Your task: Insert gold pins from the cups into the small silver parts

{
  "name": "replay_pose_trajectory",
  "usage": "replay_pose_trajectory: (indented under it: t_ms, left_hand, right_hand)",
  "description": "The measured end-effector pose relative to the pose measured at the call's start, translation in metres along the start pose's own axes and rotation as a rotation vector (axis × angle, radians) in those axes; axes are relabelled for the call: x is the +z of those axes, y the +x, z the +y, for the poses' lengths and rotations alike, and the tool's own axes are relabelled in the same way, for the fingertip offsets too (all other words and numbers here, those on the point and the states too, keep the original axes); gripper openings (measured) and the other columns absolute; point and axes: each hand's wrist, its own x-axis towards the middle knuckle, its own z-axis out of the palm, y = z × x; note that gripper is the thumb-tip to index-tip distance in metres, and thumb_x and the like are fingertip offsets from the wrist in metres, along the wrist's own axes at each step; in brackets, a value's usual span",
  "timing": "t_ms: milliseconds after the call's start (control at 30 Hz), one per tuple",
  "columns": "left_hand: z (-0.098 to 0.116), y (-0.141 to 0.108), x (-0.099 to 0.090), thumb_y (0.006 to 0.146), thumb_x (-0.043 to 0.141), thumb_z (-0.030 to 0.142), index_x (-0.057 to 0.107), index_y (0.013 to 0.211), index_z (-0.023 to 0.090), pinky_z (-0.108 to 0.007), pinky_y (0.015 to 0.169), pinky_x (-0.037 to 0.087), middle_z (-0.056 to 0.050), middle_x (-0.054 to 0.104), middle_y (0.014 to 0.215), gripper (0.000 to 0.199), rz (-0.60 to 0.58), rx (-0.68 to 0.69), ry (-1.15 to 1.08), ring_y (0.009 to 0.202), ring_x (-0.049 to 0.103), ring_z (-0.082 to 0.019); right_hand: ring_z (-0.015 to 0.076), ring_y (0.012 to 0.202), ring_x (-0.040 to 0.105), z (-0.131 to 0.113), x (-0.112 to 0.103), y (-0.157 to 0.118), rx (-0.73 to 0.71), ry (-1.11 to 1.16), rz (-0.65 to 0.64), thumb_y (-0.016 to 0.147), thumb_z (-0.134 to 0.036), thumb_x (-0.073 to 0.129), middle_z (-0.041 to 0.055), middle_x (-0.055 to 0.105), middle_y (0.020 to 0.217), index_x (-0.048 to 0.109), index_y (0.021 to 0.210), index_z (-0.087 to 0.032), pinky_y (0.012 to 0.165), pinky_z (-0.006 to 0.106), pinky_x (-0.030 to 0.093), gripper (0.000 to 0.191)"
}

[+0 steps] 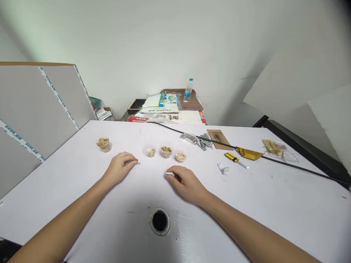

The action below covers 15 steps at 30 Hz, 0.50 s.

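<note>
My left hand (120, 168) rests low over the white table, its thumb and fingers pinched on a thin brass-coloured pin (138, 163) that sticks out to the right. Closed round a slim, pale, pointed tool (169, 173), my right hand (188, 184) lies to the right; most of the tool is hidden by the fingers. Beyond the hands stand three small clear cups: one with a few small pieces (150, 152), a middle cup (166, 152) heaped with brass-coloured pieces, and a right cup (180, 157) with more. A fuller cup of long brass-coloured pins (104, 144) stands far left.
To the right lie a yellow-black screwdriver (236, 159), crumpled paper (224, 169), a gold folded tray (249, 153), silver packets (196, 140), brown card (219, 139) and a black cable (301, 168). A round hole (160, 221) opens near me. A partition (41, 120) borders the left.
</note>
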Motion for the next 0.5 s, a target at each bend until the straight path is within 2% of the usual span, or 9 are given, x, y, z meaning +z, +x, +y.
replay_pose_trajectory:
  t_ms: [133,300,500]
  left_hand:
    - [-0.0045,-0.0011,0.001,0.096,0.055,0.038,0.08,0.096,0.026,-0.037,0.089,0.051,-0.006,0.072,0.106,0.028,-0.036,0.027,0.084,0.098,0.065,-0.023]
    - [-0.0051,-0.0031,0.001,0.099,0.049,0.036,0.079,0.099,0.025,-0.038,0.091,0.052,-0.007,0.071,0.108,0.032,-0.046,0.046,0.086,0.1,0.065,-0.023]
    - [-0.0107,-0.0034,0.0004,0.097,0.052,0.037,0.078,0.104,0.023,-0.037,0.09,0.053,-0.008,0.071,0.11,0.03,-0.05,0.045,0.067,0.1,0.065,-0.023]
  right_hand:
    - [0.0181,0.075,0.058,0.0006,-0.0002,0.0004,0.005,-0.004,-0.011,0.097,-0.03,0.051,0.0045,0.068,0.084,0.067,0.091,-0.019,0.069,0.03,0.043,0.021]
    - [0.0161,0.069,0.057,0.001,0.0005,0.0005,0.023,0.049,-0.013,0.096,-0.03,0.054,0.0036,0.067,0.081,0.069,0.09,-0.019,0.064,0.029,0.042,0.02]
    - [0.0147,0.059,0.05,0.0029,0.0007,-0.0001,0.077,0.085,0.0,0.095,-0.038,0.056,-0.0023,0.051,0.064,0.069,0.106,-0.02,0.055,0.026,0.036,0.025]
